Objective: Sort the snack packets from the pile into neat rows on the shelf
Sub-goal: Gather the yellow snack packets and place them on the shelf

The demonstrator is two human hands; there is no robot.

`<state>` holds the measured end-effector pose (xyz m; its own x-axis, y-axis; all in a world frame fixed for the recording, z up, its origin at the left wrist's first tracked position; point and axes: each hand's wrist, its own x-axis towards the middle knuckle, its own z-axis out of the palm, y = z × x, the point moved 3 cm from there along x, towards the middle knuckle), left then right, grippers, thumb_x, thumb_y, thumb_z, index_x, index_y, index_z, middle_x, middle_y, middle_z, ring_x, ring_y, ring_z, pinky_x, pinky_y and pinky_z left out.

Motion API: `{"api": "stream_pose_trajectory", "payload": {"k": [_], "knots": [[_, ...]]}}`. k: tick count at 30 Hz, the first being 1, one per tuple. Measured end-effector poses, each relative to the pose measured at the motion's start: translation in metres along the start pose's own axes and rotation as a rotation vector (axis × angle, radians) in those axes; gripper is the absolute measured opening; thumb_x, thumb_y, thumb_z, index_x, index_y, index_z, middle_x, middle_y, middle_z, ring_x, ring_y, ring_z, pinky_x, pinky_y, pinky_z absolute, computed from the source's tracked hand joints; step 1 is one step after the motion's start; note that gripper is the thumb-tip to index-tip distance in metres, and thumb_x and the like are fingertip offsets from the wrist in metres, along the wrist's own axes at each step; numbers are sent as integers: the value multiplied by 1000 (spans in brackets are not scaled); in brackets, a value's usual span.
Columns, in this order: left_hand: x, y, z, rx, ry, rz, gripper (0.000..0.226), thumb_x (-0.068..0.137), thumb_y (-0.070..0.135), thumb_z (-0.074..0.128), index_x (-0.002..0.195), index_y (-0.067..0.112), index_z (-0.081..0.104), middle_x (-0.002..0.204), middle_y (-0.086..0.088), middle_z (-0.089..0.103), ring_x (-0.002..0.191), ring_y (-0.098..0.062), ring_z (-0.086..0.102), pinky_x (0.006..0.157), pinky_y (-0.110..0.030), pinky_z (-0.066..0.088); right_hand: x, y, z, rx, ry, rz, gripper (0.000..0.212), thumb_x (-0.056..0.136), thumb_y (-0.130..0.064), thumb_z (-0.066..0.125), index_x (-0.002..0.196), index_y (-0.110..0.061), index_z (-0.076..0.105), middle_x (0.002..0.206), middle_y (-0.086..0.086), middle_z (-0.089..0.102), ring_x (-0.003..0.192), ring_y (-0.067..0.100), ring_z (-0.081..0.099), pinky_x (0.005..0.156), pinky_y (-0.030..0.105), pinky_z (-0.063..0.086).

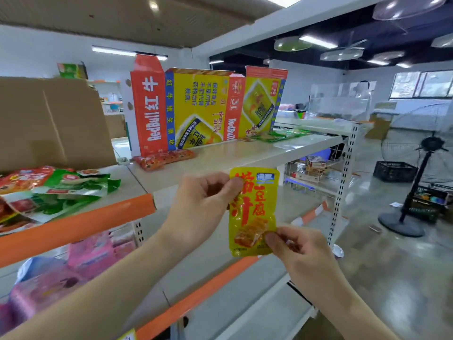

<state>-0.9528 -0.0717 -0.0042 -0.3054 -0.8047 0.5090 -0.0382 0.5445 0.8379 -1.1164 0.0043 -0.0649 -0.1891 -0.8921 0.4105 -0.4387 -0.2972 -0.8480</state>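
I hold a yellow snack packet (252, 212) with red lettering upright in front of the shelf (245, 155). My left hand (198, 212) pinches its upper left corner. My right hand (299, 251) pinches its lower right corner. A pile of green and red packets (49, 192) lies on the shelf at the left. A row of red packets (164, 159) lies at the foot of the Red Bull cartons. Green packets (277, 136) lie in a row further right on the shelf.
Flattened Red Bull cartons (196, 109) stand along the back of the shelf, and a brown cardboard box (49, 123) at the left. Pink packets (90, 253) fill the lower shelf. A standing fan (421, 180) and a black crate (394, 171) are on the floor at the right.
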Motion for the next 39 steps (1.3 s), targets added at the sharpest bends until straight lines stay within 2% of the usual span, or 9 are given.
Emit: {"api": "stream_pose_trajectory", "payload": {"k": [4,6,9,11,15,23,27,34,39], "knots": [[26,-15,32,65,-59,67,40,89,36,59,71,1,61,64,-18,50,63,-15,45,59,-40,38,13,22,-22,-21,58,46,35,92,-14,65,71,-39,76,58,-5,62,53,7,42,54,24,33],[45,-21,45,124,-66,97,44,96,31,57,72,-5,56,64,-16,44,62,-14,40,56,-38,33,25,29,-36,-26,111,50,32,90,-11,65,66,-30,76,54,-9,62,48,2,46,51,15,35],[78,-22,60,177,-108,138,42,101,23,53,70,-5,50,63,-15,43,59,-24,38,56,-36,32,50,35,-53,33,167,58,39,88,-10,65,66,-40,76,62,-8,70,53,2,58,55,15,46],[102,-26,64,225,-101,178,40,100,21,53,69,-4,52,67,-23,51,65,-33,46,59,-39,37,70,38,-60,25,187,44,40,86,-8,67,63,-40,76,55,-8,66,46,2,50,46,12,37],[149,-38,66,264,-63,247,38,98,14,55,64,-2,48,62,-19,47,57,-25,38,54,-34,29,112,46,-64,-48,208,43,32,81,-22,71,67,-51,72,52,5,58,46,10,40,44,17,30],[206,-62,53,262,50,404,42,97,14,56,58,15,42,53,1,36,55,-16,31,52,-18,26,186,60,-40,93,165,-14,24,88,-19,61,73,-30,75,53,-5,59,51,2,49,48,9,37],[222,-72,30,246,168,326,39,100,17,54,62,10,45,53,4,37,53,-13,30,48,-22,24,225,62,-15,88,145,-79,20,90,-22,64,74,-27,74,61,11,59,60,15,49,59,23,37],[248,-70,-20,329,295,233,32,99,18,56,68,16,51,56,9,44,52,-6,38,49,-22,33,306,54,23,179,25,-333,29,90,-19,66,69,0,63,61,17,49,56,7,39,54,17,31],[271,-88,-39,342,443,106,25,98,23,60,80,6,65,59,1,54,51,-9,44,49,-29,36,363,57,40,195,-187,-392,32,96,-10,59,67,3,60,48,-12,43,50,1,38,51,11,28]]}}
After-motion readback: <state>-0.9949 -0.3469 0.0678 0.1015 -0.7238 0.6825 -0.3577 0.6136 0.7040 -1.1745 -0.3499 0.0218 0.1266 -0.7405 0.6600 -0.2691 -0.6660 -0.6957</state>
